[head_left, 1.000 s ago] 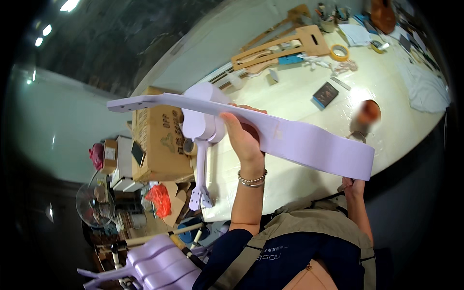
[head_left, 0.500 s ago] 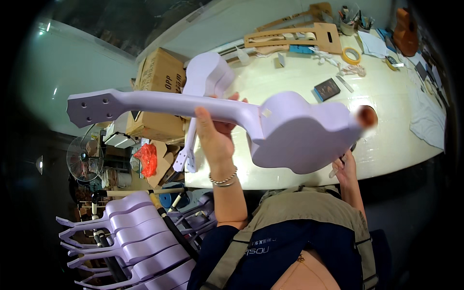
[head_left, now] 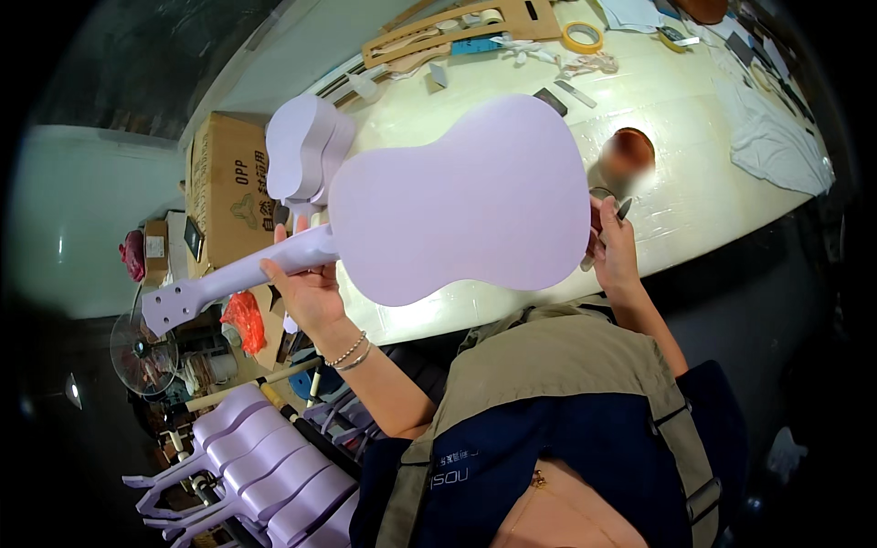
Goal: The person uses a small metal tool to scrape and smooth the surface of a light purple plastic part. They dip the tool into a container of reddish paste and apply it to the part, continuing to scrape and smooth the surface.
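Observation:
I hold a lavender ukulele level over the cream worktable, its plain flat back facing up and its headstock toward my left. My left hand is closed on the neck, thumb on top. My right hand is at the body's right end, fingers round a small dark-tipped metal tool; whether it also touches the body is unclear. Behind the instrument lies another lavender ukulele, partly hidden. A round copper-brown object, blurred, sits beyond my right hand.
At the left are a large cardboard box, a fan and a rack of several lavender ukuleles. A wooden template, yellow tape roll, metal strip and white cloth lie on the worktable.
The ukulele has been turned from side-on to back-up, its body now broadside to me and its headstock swung lower. My left hand has moved left along the neck. The view has shifted.

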Action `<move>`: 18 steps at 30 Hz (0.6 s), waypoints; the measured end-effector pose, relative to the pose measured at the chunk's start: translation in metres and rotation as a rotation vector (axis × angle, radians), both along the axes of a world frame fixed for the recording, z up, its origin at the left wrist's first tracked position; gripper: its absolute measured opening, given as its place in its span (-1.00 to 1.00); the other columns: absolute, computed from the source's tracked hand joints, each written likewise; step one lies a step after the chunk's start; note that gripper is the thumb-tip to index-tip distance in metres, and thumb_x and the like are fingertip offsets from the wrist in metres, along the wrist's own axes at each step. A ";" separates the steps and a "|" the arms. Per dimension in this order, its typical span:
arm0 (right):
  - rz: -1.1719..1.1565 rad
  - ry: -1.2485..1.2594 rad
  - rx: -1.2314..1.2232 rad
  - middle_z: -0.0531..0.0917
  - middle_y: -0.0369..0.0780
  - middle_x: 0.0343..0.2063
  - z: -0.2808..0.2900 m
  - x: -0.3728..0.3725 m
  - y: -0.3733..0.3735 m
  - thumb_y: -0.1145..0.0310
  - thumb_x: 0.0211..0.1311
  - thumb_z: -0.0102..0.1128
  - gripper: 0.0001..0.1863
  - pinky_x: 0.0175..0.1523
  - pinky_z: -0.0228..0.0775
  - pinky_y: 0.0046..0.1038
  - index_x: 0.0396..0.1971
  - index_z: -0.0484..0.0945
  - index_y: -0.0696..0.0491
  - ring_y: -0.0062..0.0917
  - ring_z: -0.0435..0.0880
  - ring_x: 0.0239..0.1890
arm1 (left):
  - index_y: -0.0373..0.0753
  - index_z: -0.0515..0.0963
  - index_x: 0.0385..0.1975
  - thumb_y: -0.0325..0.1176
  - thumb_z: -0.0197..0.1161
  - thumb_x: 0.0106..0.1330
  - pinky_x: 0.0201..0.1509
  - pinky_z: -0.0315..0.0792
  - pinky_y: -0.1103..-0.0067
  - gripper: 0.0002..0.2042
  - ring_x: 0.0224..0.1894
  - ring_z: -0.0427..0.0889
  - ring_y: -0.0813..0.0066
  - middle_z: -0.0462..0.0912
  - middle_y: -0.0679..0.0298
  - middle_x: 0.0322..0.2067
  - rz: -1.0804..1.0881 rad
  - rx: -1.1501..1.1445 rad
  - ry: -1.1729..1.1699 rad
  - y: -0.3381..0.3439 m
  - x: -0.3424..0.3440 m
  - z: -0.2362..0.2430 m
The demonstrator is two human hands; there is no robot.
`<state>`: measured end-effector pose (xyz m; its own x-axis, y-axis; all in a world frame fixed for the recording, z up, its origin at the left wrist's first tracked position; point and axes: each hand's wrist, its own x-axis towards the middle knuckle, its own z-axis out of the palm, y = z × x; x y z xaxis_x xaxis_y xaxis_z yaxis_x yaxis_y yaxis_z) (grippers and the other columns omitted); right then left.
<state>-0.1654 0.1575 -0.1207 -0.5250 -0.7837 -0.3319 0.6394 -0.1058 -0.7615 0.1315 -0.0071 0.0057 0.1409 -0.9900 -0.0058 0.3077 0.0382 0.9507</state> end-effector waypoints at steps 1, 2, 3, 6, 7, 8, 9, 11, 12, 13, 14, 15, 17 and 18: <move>-0.015 0.008 0.015 0.64 -0.36 -0.36 0.002 0.000 0.000 0.01 0.45 -0.10 -0.45 -0.60 -0.07 -0.73 0.04 0.50 0.23 -0.88 0.16 -0.67 | -0.17 0.17 0.30 0.23 -0.21 0.41 -0.12 0.62 0.57 -0.34 0.02 0.60 0.23 0.37 -0.04 0.21 0.002 0.007 0.012 0.000 0.001 -0.004; 0.056 0.063 -0.062 0.65 -0.32 -0.27 0.001 -0.005 0.004 0.01 0.45 -0.10 -0.44 -0.59 -0.05 -0.74 0.07 0.48 0.24 -0.88 0.16 -0.66 | -0.17 0.17 0.30 0.23 -0.21 0.41 -0.12 0.62 0.57 -0.34 0.01 0.60 0.25 0.38 -0.04 0.21 0.004 0.015 0.024 -0.003 0.005 -0.009; 0.050 0.078 -0.068 0.65 -0.30 -0.24 0.002 -0.005 0.004 0.01 0.46 -0.11 -0.44 -0.59 -0.05 -0.74 0.07 0.48 0.24 -0.87 0.16 -0.66 | -0.18 0.17 0.30 0.23 -0.21 0.41 -0.12 0.62 0.57 -0.34 0.00 0.60 0.26 0.38 -0.03 0.21 0.010 0.022 0.032 -0.005 0.008 -0.012; 0.051 0.131 -0.103 0.64 -0.23 -0.11 0.005 -0.005 0.000 0.04 0.47 -0.13 -0.45 -0.59 -0.03 -0.73 0.10 0.46 0.25 -0.86 0.12 -0.67 | -0.14 0.20 0.30 0.23 -0.21 0.41 -0.22 0.58 0.64 -0.36 -0.09 0.62 0.38 0.41 0.02 0.20 0.025 0.057 0.057 -0.007 0.013 -0.019; 0.046 0.136 -0.103 0.63 -0.22 -0.10 0.007 -0.004 -0.001 0.05 0.47 -0.13 -0.45 -0.60 -0.03 -0.73 0.11 0.45 0.25 -0.86 0.12 -0.67 | -0.13 0.21 0.30 0.23 -0.21 0.41 -0.24 0.56 0.65 -0.36 -0.10 0.63 0.41 0.41 0.03 0.20 0.026 0.065 0.057 -0.008 0.014 -0.021; 0.042 0.142 -0.103 0.63 -0.22 -0.09 0.009 -0.003 -0.002 0.05 0.48 -0.13 -0.46 -0.60 -0.03 -0.73 0.11 0.45 0.25 -0.86 0.12 -0.67 | -0.11 0.23 0.29 0.23 -0.21 0.41 -0.29 0.53 0.68 -0.37 -0.11 0.62 0.41 0.42 0.04 0.20 0.053 0.081 0.057 -0.009 0.013 -0.022; 0.040 0.145 -0.103 0.63 -0.21 -0.08 0.012 -0.002 -0.003 0.06 0.48 -0.14 -0.46 -0.60 -0.03 -0.73 0.12 0.45 0.25 -0.86 0.12 -0.67 | -0.11 0.23 0.29 0.23 -0.21 0.41 -0.25 0.54 0.65 -0.37 -0.08 0.61 0.39 0.42 0.04 0.19 0.053 0.087 0.058 -0.009 0.014 -0.022; 0.057 0.164 -0.086 0.63 -0.21 -0.08 0.013 -0.004 -0.001 0.06 0.49 -0.16 -0.46 -0.59 -0.01 -0.72 0.12 0.45 0.24 -0.85 0.11 -0.67 | -0.12 0.23 0.28 0.22 -0.20 0.42 -0.16 0.56 0.59 -0.38 -0.04 0.60 0.35 0.42 0.03 0.19 0.057 0.097 0.060 -0.009 0.016 -0.024; 0.061 0.163 -0.082 0.63 -0.22 -0.08 0.013 -0.004 -0.002 0.05 0.49 -0.16 -0.46 -0.59 -0.01 -0.72 0.12 0.45 0.23 -0.85 0.11 -0.66 | -0.13 0.22 0.29 0.21 -0.19 0.42 -0.10 0.55 0.54 -0.37 -0.01 0.58 0.31 0.42 0.02 0.19 0.054 0.100 0.060 -0.009 0.016 -0.024; 0.067 0.163 -0.078 0.63 -0.23 -0.09 0.012 -0.004 -0.003 0.05 0.49 -0.16 -0.46 -0.58 -0.01 -0.71 0.12 0.45 0.23 -0.85 0.11 -0.66 | -0.13 0.22 0.29 0.21 -0.19 0.42 -0.04 0.54 0.49 -0.37 0.03 0.57 0.28 0.42 0.02 0.19 0.052 0.102 0.061 -0.009 0.016 -0.024; 0.058 0.143 -0.044 0.64 -0.25 -0.10 0.009 -0.004 -0.002 0.04 0.49 -0.17 -0.46 -0.57 0.03 -0.73 0.12 0.45 0.22 -0.86 0.16 -0.64 | -0.14 0.21 0.29 0.21 -0.18 0.42 0.03 0.53 0.44 -0.37 0.06 0.55 0.25 0.41 0.01 0.19 0.053 0.103 0.062 -0.009 0.017 -0.024; 0.054 0.121 -0.018 0.64 -0.26 -0.12 0.005 -0.003 -0.004 0.04 0.49 -0.17 -0.46 -0.55 0.07 -0.74 0.12 0.45 0.21 -0.86 0.21 -0.62 | -0.15 0.21 0.29 0.19 -0.17 0.42 0.07 0.50 0.40 -0.37 0.08 0.53 0.22 0.41 0.00 0.19 0.034 0.088 0.058 -0.009 0.018 -0.022; 0.009 0.076 0.035 0.64 -0.30 -0.15 0.004 -0.003 -0.006 0.02 0.48 -0.18 -0.45 -0.51 0.15 -0.76 0.12 0.45 0.20 -0.87 0.32 -0.57 | -0.17 0.20 0.30 0.17 -0.15 0.42 0.17 0.45 0.32 -0.38 0.12 0.50 0.16 0.40 -0.01 0.19 0.002 0.055 0.049 -0.005 0.016 -0.021; -0.024 0.044 0.057 0.64 -0.32 -0.17 0.006 0.000 -0.010 0.01 0.48 -0.18 -0.45 -0.48 0.20 -0.77 0.12 0.45 0.20 -0.86 0.38 -0.53 | -0.18 0.19 0.30 0.16 -0.14 0.43 0.17 0.45 0.31 -0.38 0.12 0.50 0.14 0.40 -0.02 0.19 -0.001 0.061 0.090 -0.004 0.015 -0.020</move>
